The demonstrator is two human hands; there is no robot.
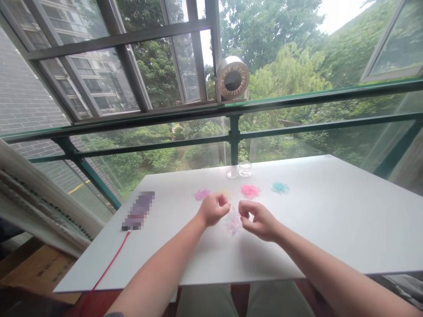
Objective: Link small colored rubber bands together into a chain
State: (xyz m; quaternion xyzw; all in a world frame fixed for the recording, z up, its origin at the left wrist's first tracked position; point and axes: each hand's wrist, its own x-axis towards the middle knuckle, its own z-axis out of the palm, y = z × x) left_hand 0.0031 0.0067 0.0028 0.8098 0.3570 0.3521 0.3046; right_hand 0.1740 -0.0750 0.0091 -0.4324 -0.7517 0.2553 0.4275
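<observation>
Both hands hover over the middle of a white table (185,259), a short gap between them. My left hand (214,209) has its thumb and index finger pinched together; anything between them is too small to see. My right hand (259,221) is curled, thumb and fingers bent toward each other, and whatever it may hold cannot be made out. Below and between them lies a loose pile of pale pink and whitish bits (233,223). Behind are a purple pile (202,194), a yellowish pile (226,193) partly behind my left hand, a bright pink pile (250,190) and a teal pile (280,187).
Small clear round containers (245,173) stand near the table's back edge. A blurred dark device (139,210) with a red cable (110,262) lies at the left. Beyond the table are a green railing (234,136), open windows and a round fan-like object (233,79).
</observation>
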